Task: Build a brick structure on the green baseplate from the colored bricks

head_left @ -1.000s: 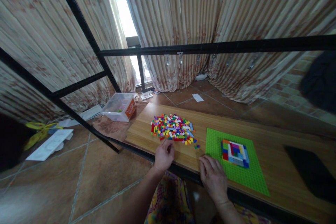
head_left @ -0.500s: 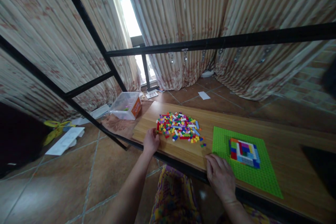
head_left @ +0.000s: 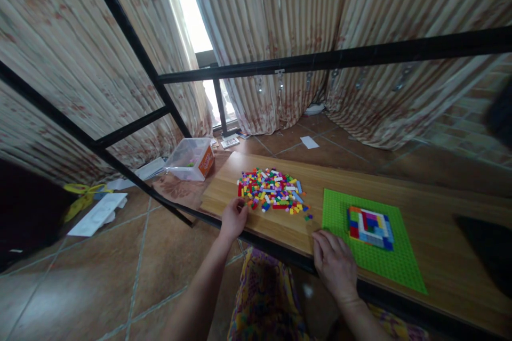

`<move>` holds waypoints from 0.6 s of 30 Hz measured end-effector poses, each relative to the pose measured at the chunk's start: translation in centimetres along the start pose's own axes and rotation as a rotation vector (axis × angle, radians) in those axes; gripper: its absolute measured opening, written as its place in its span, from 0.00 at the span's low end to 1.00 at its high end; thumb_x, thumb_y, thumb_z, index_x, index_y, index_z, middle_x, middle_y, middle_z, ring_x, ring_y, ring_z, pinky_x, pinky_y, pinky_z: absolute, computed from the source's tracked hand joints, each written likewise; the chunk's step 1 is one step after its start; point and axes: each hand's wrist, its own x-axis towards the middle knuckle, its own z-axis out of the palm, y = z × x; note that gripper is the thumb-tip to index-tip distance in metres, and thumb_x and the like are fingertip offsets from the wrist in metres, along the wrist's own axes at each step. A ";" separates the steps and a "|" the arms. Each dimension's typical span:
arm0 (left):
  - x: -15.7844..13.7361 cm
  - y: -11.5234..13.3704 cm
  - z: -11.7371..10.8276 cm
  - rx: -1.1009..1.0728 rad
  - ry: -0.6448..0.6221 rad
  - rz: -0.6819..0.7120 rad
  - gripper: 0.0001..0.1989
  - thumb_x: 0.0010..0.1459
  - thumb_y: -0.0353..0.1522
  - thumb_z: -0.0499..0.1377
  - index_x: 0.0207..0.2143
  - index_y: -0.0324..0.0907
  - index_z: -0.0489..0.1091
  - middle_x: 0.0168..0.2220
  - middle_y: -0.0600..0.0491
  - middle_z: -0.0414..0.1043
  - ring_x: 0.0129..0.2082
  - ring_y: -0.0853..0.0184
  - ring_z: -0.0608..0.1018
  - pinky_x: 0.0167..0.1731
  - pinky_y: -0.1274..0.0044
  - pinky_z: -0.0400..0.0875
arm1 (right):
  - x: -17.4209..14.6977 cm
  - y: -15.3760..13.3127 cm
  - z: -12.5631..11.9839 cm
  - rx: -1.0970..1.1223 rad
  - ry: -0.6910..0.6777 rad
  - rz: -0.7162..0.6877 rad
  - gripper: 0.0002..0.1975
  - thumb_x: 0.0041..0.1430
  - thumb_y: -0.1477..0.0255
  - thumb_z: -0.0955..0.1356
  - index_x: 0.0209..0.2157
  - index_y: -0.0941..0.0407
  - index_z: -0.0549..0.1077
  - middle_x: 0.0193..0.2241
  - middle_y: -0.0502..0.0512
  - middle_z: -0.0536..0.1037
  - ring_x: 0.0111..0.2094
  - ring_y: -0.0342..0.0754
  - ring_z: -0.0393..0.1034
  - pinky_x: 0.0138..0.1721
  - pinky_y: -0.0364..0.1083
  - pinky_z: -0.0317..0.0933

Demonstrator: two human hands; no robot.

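A heap of small coloured toy bricks [head_left: 272, 189] lies on a wooden board [head_left: 216, 192]. At its near left edge is my left hand [head_left: 234, 218], fingers curled together close to the outer bricks; whatever is between the fingertips is too small to make out. My right hand [head_left: 335, 264] rests on the board's near edge, by the left side of a green baseplate [head_left: 400, 272]. Its fingers lie loosely bent on the surface and hold nothing that I can see. On the baseplate stands a low square structure of multicoloured bricks [head_left: 370, 228].
A clear plastic box [head_left: 188, 162] with an orange label stands beyond the board's left end. A black metal frame [head_left: 256, 68] runs around the board. At the right lies a dark flat object [head_left: 486, 245]. Papers [head_left: 98, 216] are on the tiled floor.
My left hand has shifted slightly right along the heap's near edge, its fingers at the nearest bricks. My right hand stays in place. The whole view has tilted a little.
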 end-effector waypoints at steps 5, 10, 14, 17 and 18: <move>-0.7 0.8 0.8 -0.290 -0.052 -0.047 0.06 0.52 0.34 0.59 0.28 0.40 0.68 0.23 0.59 0.68 0.23 0.73 0.69 0.26 0.81 0.62 | 0.0 -0.1 0.0 0.017 0.001 0.012 0.10 0.63 0.75 0.62 0.41 0.57 0.73 0.39 0.57 0.77 0.41 0.50 0.68 0.43 0.48 0.61; -1.6 2.5 1.3 -0.807 -0.118 -0.270 0.14 0.47 0.35 0.66 0.36 0.39 0.71 0.29 0.56 0.73 0.24 0.76 0.71 0.25 0.83 0.65 | 0.1 -0.1 -0.1 0.028 0.007 0.018 0.11 0.63 0.75 0.61 0.42 0.56 0.73 0.39 0.57 0.77 0.42 0.50 0.68 0.43 0.48 0.61; -2.2 3.4 0.8 -1.113 -0.212 -0.438 0.18 0.45 0.31 0.68 0.41 0.38 0.73 0.33 0.52 0.76 0.25 0.77 0.74 0.23 0.86 0.65 | 0.1 -0.1 -0.1 0.022 0.005 0.017 0.10 0.63 0.75 0.62 0.41 0.56 0.73 0.39 0.57 0.77 0.42 0.50 0.68 0.43 0.48 0.60; -2.2 3.6 0.5 -1.226 -0.274 -0.487 0.14 0.47 0.28 0.67 0.39 0.37 0.74 0.34 0.52 0.76 0.25 0.77 0.75 0.23 0.87 0.68 | 0.1 -0.1 0.0 0.012 -0.003 0.020 0.10 0.63 0.75 0.62 0.41 0.57 0.73 0.39 0.57 0.77 0.42 0.50 0.68 0.44 0.48 0.60; -2.2 3.6 0.4 -1.243 -0.284 -0.494 0.12 0.48 0.28 0.67 0.38 0.37 0.74 0.33 0.52 0.76 0.25 0.78 0.75 0.23 0.87 0.68 | 0.1 -0.1 0.0 0.012 -0.002 0.021 0.10 0.63 0.75 0.62 0.41 0.57 0.73 0.38 0.57 0.77 0.42 0.50 0.67 0.44 0.48 0.60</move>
